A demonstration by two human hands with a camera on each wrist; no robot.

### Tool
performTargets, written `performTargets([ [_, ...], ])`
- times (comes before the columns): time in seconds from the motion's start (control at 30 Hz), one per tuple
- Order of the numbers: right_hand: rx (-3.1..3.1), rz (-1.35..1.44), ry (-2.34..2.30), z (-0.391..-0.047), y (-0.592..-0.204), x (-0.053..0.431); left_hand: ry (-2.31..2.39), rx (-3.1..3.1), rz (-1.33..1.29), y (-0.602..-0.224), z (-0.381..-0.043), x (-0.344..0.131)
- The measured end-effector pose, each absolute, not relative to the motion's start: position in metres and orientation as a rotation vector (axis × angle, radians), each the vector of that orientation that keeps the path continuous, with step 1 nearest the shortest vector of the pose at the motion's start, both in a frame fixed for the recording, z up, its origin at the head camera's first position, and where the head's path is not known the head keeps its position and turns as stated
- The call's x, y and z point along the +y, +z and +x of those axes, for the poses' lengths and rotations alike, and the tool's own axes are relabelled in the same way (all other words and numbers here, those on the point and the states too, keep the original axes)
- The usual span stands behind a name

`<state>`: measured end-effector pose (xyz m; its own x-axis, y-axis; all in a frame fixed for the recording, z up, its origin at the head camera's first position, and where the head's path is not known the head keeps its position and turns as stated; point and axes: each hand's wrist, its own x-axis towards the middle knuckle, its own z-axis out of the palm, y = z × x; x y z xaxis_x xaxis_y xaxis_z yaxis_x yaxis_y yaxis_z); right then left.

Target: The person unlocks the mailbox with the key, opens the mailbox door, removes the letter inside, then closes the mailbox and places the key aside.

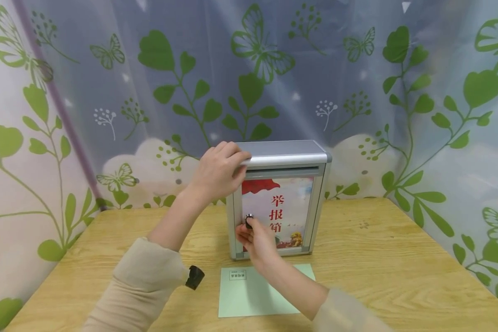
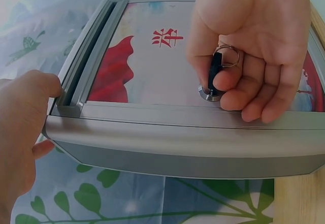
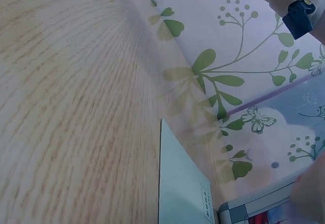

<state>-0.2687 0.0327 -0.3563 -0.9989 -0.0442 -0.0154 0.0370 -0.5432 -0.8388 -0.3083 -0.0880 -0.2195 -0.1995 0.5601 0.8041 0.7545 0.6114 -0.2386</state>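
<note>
A silver-framed metal drop box (image 1: 288, 148) stands upright on the table, with a slot (image 1: 286, 172) near its top and red Chinese characters on its front panel. My left hand (image 1: 222, 168) grips its top left corner, fingers over the top edge. At the panel's left side my right hand (image 1: 260, 242) pinches a black-headed key (image 2: 216, 74) between thumb and curled forefinger. In the left wrist view the key sits in a round metal lock (image 2: 207, 95), and a key ring (image 2: 234, 55) hangs from it. The right wrist view shows little of the right hand.
A pale green envelope (image 1: 242, 299) lies flat on the wooden table (image 1: 398, 267) in front of the box, partly under the right forearm. Behind stands a curtain (image 1: 307, 97) printed with leaves and butterflies. A small black object (image 1: 195, 277) sits at the left sleeve cuff.
</note>
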Motion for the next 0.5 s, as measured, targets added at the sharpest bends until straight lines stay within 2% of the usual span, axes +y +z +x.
performTargets([
  [0.5,1.509,-0.021,-2.775,-0.2689,-0.3611,0.0275,-0.270,-1.875,-1.049,-0.2199,-0.3089,-0.0884],
])
